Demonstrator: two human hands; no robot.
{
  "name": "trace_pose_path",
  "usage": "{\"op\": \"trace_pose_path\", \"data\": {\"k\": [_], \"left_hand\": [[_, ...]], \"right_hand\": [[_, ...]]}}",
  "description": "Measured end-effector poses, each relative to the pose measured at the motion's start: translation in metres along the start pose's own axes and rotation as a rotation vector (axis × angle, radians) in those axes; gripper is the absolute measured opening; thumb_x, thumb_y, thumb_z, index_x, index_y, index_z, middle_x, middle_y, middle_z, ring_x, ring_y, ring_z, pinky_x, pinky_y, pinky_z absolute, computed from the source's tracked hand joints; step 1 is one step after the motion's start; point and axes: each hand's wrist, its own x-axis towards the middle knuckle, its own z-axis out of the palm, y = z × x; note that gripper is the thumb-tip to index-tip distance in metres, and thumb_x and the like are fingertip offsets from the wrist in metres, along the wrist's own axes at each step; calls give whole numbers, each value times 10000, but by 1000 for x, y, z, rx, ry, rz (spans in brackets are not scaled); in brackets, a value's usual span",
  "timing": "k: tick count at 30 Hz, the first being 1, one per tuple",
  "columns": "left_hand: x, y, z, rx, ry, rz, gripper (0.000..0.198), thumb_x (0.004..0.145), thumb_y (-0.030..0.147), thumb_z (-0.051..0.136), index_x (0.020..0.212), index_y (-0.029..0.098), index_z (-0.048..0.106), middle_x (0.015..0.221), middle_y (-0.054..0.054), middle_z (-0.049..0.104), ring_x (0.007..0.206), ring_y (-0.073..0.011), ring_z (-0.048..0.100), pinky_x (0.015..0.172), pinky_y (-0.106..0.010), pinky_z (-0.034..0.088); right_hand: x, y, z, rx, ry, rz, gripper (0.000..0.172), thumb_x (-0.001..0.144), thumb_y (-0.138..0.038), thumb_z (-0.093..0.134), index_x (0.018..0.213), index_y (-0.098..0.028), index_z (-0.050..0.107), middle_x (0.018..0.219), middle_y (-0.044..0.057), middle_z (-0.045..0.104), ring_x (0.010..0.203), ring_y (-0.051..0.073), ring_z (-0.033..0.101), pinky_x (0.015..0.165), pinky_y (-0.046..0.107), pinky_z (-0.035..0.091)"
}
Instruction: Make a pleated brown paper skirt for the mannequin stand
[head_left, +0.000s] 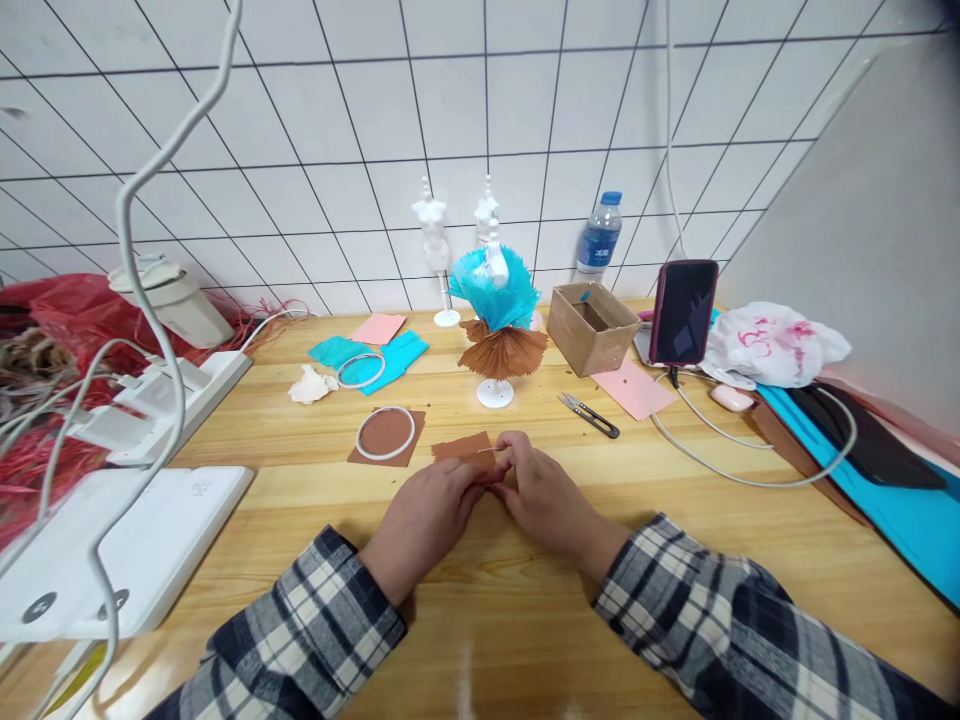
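Observation:
Both hands meet over a small sheet of brown paper (463,448) with a jagged upper edge. My left hand (435,505) is closed on its near edge. Opposite it, my right hand (546,497) pinches the same edge, and a thin whitish strand shows by its fingertips. Just beyond stands a white mannequin stand (496,394) dressed in a blue ruffle (491,290) over a pleated brown skirt (504,350). To the left lies a brown square (411,447) with a white ring (361,432) on it. Thread snips (590,414) rest to the right.
Blue paper pieces (405,358) with another ring, a cardboard box (581,342), a water bottle (601,238) and a propped phone (683,312) stand farther back. A power strip (202,405) and a white device (150,540) occupy the left. A white cable (124,220) hangs in front.

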Motion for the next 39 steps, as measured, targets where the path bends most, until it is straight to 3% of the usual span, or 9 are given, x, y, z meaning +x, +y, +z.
{"op": "trace_pose_path", "data": {"k": [10,17,23,26,32,39], "left_hand": [[1,-1,4,26,114,98,225,916,260,522,946,250,745,935,-61,683,918,-209,617,843,-351,483],[-1,1,2,12,53,33,270,954,285,445,1033,258,702,935,-43,702,875,-187,643,776,-308,507],[0,2,1,55,50,57,269,944,278,467,1074,296,702,987,-40,699,934,-208,628,822,-354,498],[0,1,2,71,81,78,243,930,278,497,1034,289,717,1001,-46,686,954,-217,610,859,-377,480],[-1,3,0,19,18,3,271,954,268,444,1058,274,694,932,-36,687,851,-191,629,745,-319,490],[1,1,2,15,43,48,286,957,282,445,1054,288,715,930,-49,668,853,-177,618,771,-302,478]], "right_hand": [[-2,0,1,-31,20,-39,415,795,-49,562,1119,-206,357,982,47,613,913,202,582,843,358,461],[-1,-3,-1,-44,-7,13,398,792,-54,556,1093,-215,349,881,10,614,812,189,594,766,329,456],[-2,-5,-1,-15,26,-38,365,806,-66,547,1080,-214,357,999,46,621,916,193,597,821,330,459],[-1,-4,-2,-21,19,-8,371,807,-72,547,1087,-212,348,957,37,632,891,196,606,810,333,461],[0,-4,-2,-49,-10,28,338,806,-70,539,1051,-221,362,888,13,646,816,194,614,751,321,456],[-1,-6,-3,-61,1,-1,299,824,-93,561,1019,-215,370,988,53,653,910,205,621,788,324,460]]}}
